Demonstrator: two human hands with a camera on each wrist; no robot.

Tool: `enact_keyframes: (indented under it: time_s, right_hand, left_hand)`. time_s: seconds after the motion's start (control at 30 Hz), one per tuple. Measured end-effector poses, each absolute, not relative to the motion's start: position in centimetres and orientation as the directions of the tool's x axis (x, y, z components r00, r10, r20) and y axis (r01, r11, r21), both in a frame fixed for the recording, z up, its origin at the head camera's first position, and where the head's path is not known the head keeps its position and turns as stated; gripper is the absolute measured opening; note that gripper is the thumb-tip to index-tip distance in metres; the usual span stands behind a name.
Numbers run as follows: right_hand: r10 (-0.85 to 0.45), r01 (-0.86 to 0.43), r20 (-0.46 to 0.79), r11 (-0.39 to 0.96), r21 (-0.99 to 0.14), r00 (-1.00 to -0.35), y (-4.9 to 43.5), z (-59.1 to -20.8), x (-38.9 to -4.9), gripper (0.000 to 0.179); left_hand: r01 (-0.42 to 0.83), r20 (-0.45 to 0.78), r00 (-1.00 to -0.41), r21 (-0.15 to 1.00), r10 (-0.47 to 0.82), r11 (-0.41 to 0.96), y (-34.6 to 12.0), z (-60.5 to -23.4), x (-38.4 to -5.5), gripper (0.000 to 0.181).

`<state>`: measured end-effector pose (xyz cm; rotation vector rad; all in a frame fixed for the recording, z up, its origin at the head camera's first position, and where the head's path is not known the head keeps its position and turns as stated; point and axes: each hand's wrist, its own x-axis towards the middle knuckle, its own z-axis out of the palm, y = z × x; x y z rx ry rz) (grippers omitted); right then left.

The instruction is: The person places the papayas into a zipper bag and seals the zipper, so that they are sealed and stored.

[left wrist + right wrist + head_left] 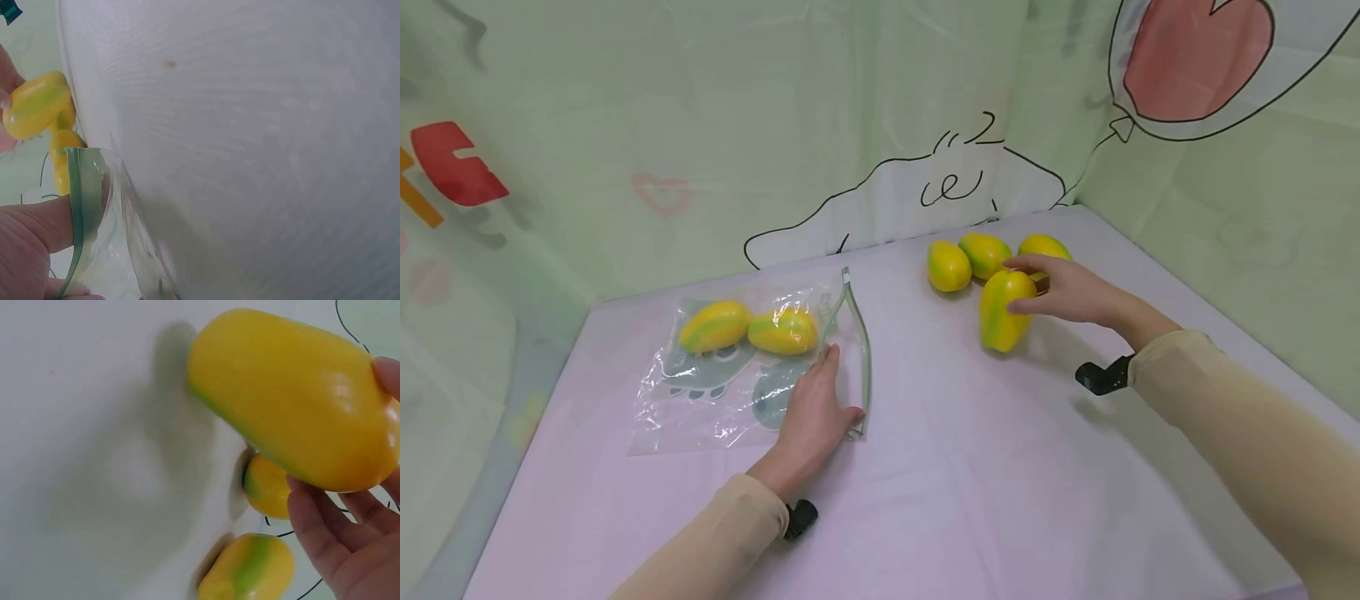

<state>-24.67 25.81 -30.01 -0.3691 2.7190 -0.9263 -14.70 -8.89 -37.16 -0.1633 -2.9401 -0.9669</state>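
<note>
My right hand (1060, 287) grips a yellow-green mango (1003, 312), thumb on one side and fingers on the other. In the right wrist view the held mango (287, 400) casts a shadow on the table. Just behind it are three more mangoes (949, 267), one partly hidden by the hand. My left hand (816, 408) is at the mouth of a clear zip bag (700, 433), thumb and straight fingers spread across the parted green-edged lips. Two mangoes (717, 326) lie inside the bag. The left wrist view shows the thumb crossing the green zip strip (75, 219).
A pale cloth-covered table (940, 500) spreads under both hands. Printed fabric walls (715, 100) with line drawings rise along the back and sides. The bag lies flat at the left, the loose mangoes near the back edge at the right.
</note>
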Motion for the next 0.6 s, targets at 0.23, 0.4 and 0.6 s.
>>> enact_keyframes:
  time_s: [0.23,0.4,0.6]
  right_hand:
    - [-0.351,-0.188,-0.105,0.705,-0.684,-0.93,24.4,-30.9,-25.0,0.068]
    - [-0.374,-0.179,-0.111,0.658,-0.731,-0.921,22.0,-32.0,-25.3,0.07]
    - [-0.446,-0.204,-0.099,0.582,-0.787,-0.89,18.6,-33.6,-25.8,0.068]
  left_hand:
    - [0.106,0.063,-0.994,0.592,0.085,0.799,-9.0,-37.0,-14.6,0.096]
    - [0.103,0.053,-0.995,0.597,0.089,0.796,-9.0,-37.1,-14.6,0.096]
    - [0.092,0.041,-0.996,0.594,0.084,0.799,-8.9,-37.1,-14.6,0.097]
